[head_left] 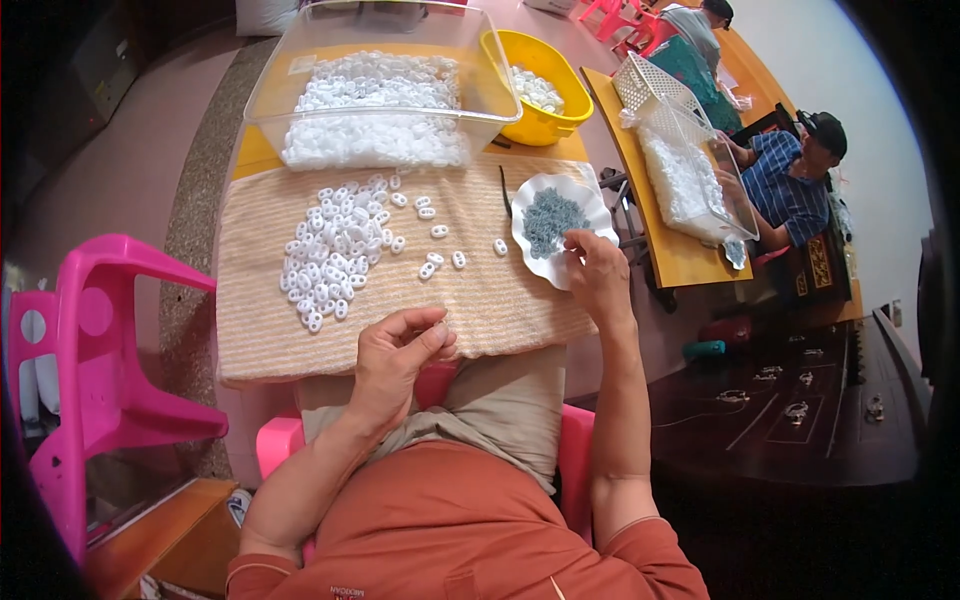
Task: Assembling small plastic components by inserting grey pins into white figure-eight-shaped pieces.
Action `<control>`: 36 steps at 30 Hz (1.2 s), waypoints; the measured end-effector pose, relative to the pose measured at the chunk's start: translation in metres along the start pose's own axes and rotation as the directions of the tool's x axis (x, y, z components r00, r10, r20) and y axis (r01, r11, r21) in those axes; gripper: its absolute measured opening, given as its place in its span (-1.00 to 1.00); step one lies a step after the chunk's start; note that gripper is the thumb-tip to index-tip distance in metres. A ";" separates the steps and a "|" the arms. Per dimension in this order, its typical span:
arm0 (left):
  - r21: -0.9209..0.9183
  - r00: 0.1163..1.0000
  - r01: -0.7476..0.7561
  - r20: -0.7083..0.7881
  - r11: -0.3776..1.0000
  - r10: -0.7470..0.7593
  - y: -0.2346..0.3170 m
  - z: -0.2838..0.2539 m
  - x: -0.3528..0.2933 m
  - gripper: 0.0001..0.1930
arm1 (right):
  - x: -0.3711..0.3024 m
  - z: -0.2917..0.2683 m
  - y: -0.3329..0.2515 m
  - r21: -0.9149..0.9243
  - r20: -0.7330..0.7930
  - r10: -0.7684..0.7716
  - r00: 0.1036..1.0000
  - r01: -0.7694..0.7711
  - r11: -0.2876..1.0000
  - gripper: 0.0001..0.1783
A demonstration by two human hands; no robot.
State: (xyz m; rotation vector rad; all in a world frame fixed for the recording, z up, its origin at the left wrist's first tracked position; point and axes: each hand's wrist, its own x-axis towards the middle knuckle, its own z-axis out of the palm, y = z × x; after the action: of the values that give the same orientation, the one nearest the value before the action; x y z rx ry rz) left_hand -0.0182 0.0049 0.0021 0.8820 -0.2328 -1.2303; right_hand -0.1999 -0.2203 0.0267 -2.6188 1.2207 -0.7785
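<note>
My left hand (395,355) is near the front edge of the striped cloth (480,320), thumb and fingertips pressed together; whatever they hold is too small or hidden to make out. Over the right side of a white scalloped dish (530,262) hangs my right hand (600,275), its fingers curled in a pinch whose contents I cannot see. The dish bears a heap of tiny grey pieces (552,218). Left of it, a pile of small white oval plastic pieces with two holes (335,245) lies on the cloth, with several strays between pile and dish.
Behind the cloth stand a large clear plastic bin (385,140) full of white pieces and a yellow tub (550,125) holding more. A pink chair (110,390) is at the left. Across at right, a person (795,185) sits by another table (655,235) with a filled clear bin.
</note>
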 end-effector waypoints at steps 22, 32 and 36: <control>-0.034 0.999 0.038 0.016 0.999 -0.037 -0.002 0.000 0.002 -0.82 | 0.023 -0.004 0.010 -0.116 0.301 -0.063 0.951 0.102 0.988 -0.87; -0.050 0.997 0.075 -0.001 0.996 -0.075 0.001 -0.002 0.002 -0.82 | 0.009 -0.013 0.006 0.267 0.280 0.025 0.960 -0.103 0.958 -0.82; -0.047 0.998 0.069 0.011 0.997 -0.068 -0.001 -0.002 0.004 -0.82 | -0.002 -0.014 -0.009 0.477 0.325 0.035 0.945 -0.196 0.857 -0.89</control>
State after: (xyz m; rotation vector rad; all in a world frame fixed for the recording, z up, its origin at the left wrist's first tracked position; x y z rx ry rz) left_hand -0.0160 0.0027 -0.0007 0.8499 -0.1814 -1.2986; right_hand -0.2021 -0.2113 0.0413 -2.1124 0.9230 -0.5468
